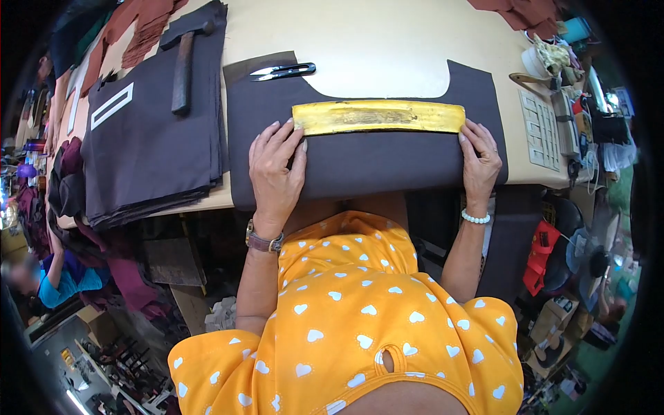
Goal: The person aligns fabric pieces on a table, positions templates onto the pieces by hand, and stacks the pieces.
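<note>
A long yellow strip (380, 116), worn and darkened along its middle, lies across a dark cut fabric piece (380, 162) with a curved notch at its top. My left hand (277, 162) pinches the strip's left end between thumb and fingers. At the other end, my right hand (480, 158) has its fingers closed on the strip's right corner. Thread snips (283, 71) with black handles rest on the upper left of the fabric, beyond my left hand.
Left of the piece, a stack of dark fabric (155, 152) carries a hammer (182, 72) and a white rectangular frame (111, 106). Reddish fabric (149, 31) lies farther back. On the right are a brush (529, 79) and a gridded panel (541, 131). Another person (66, 277) is at far left.
</note>
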A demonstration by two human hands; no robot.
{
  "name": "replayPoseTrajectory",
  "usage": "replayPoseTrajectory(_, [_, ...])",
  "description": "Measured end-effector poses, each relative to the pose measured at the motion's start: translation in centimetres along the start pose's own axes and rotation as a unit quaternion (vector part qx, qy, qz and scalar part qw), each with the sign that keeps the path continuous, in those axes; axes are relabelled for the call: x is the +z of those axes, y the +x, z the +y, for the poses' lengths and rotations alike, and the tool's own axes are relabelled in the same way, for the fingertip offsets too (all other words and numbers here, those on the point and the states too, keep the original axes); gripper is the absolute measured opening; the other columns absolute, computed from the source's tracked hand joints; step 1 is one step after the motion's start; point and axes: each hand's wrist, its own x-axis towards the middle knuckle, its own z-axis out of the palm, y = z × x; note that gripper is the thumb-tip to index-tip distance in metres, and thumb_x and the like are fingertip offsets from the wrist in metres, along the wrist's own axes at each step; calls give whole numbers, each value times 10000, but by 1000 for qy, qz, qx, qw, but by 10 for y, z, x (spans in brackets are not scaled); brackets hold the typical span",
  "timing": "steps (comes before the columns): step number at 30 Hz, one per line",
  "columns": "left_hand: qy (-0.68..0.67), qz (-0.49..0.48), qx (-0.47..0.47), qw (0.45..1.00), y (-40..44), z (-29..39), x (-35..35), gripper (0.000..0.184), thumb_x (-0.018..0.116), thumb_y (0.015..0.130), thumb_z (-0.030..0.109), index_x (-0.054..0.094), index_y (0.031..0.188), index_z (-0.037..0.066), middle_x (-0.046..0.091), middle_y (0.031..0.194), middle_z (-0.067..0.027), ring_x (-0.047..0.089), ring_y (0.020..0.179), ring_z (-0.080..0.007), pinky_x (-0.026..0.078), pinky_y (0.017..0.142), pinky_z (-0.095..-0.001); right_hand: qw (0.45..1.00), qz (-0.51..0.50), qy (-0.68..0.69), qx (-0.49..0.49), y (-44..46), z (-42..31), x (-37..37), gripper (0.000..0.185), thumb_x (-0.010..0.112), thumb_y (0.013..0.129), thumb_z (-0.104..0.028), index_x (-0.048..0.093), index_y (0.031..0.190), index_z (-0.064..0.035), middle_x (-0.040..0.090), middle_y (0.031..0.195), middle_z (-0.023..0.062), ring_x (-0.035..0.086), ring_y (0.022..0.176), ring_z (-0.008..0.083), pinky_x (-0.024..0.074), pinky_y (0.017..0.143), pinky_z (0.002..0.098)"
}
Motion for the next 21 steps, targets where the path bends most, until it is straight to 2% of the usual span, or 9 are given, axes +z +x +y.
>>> replayPoseTrajectory(9, [3, 9, 5, 1000, 0, 0, 1, 231, 627, 816, 99, 667, 1042, 64, 634, 1105, -98, 527, 1110, -283, 376, 962, -392, 1000, -9, -16, -2, 0, -1, 0, 201, 641, 804, -92, 692, 995, -50, 666, 1040, 67, 563, 1068, 270, 393, 962, 368])
replayPoseTrajectory(14, [34, -1, 9, 999, 0, 3, 1, 194, 614, 819, 91, 668, 999, 45, 617, 1124, -99, 509, 1130, -291, 367, 974, -396, 999, -5, -37, -24, 1, -2, 1, 178, 630, 803, -78, 692, 965, -41, 668, 1026, 69, 560, 1071, 280, 396, 961, 373])
replayPoseTrajectory(17, [128, -16, 58, 990, 5, 14, -4, 221, 581, 835, 91, 639, 1042, 40, 586, 1165, -108, 474, 1166, -293, 346, 991, -422, 996, -4, -74, -46, 3, -2, 0, 151, 630, 792, -80, 691, 925, -43, 666, 1019, 68, 560, 1066, 288, 405, 948, 375])
replayPoseTrajectory(21, [187, -85, 60, 977, 7, 24, -1, 303, 548, 860, 171, 584, 1137, 54, 547, 1213, -132, 431, 1205, -314, 309, 1002, -491, 980, 2, -175, -99, 4, -19, -3, 135, 629, 776, -102, 688, 879, -38, 657, 1030, 60, 560, 1051, 274, 389, 949, 399])
